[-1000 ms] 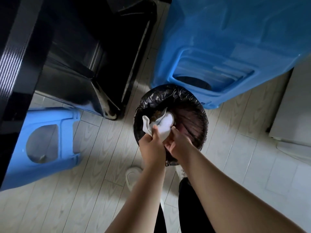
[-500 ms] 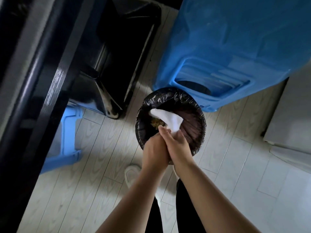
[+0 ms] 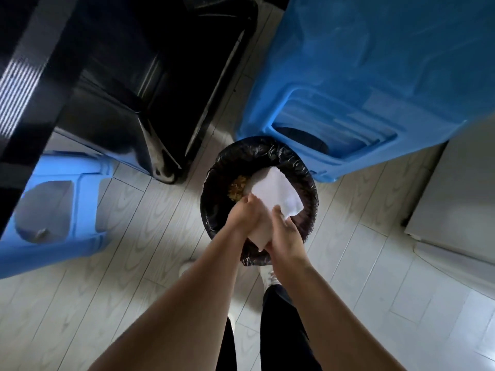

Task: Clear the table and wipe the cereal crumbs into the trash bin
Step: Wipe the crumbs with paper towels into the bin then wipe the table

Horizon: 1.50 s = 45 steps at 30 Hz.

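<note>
A round trash bin (image 3: 214, 180) lined with a black bag stands on the floor in front of me. Yellow-brown cereal crumbs (image 3: 237, 188) lie inside it at the left. A white cloth (image 3: 276, 192) is spread over the bin's mouth. My left hand (image 3: 242, 214) grips its near left edge, and my right hand (image 3: 285, 234) pinches its near right side. A fold of the cloth hangs down between my two hands.
A black table edge (image 3: 26, 76) runs along the left, with a dark cabinet (image 3: 150, 89) behind it. A blue stool (image 3: 59, 204) stands at the left and a large blue plastic seat (image 3: 361, 76) just behind the bin. A white appliance (image 3: 460, 196) is at the right. My feet stand just before the bin.
The cloth has opened out from a bunched wad into a flat sheet over the bin. My hands have moved slightly apart, and the crumbs now show more clearly inside the bin.
</note>
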Each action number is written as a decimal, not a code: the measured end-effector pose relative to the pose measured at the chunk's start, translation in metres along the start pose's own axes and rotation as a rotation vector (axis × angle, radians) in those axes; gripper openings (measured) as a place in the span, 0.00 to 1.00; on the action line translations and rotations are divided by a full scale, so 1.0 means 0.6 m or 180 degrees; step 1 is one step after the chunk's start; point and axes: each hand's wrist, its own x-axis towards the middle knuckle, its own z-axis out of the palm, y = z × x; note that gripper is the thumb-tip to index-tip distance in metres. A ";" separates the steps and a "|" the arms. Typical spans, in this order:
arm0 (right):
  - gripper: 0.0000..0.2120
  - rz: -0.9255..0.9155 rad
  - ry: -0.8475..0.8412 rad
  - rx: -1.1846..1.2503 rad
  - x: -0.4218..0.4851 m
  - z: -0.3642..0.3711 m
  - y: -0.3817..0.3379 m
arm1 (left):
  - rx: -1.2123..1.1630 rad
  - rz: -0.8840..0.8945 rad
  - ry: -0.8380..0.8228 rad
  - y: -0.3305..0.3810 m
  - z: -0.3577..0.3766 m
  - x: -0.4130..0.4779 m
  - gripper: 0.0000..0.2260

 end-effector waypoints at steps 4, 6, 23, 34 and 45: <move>0.19 0.0244 0.0042 0.0430 0.004 -0.037 0.003 | -0.0220 0.0417 0.0843 -0.009 -0.009 -0.016 0.21; 0.17 0.0402 -0.0031 0.0867 0.013 -0.028 0.000 | -0.0503 0.1259 0.0544 -0.014 0.006 -0.047 0.25; 0.15 0.0550 0.0414 0.1783 0.015 -0.042 -0.009 | -0.2401 -0.1106 -0.1753 -0.022 -0.002 -0.042 0.27; 0.06 0.0378 0.0611 0.1257 0.002 -0.047 0.015 | -0.2886 -0.1263 -0.0645 -0.025 -0.009 -0.012 0.28; 0.14 0.0190 0.0659 0.0707 0.004 -0.046 0.013 | -0.2922 -0.1216 -0.0551 -0.024 -0.010 -0.017 0.23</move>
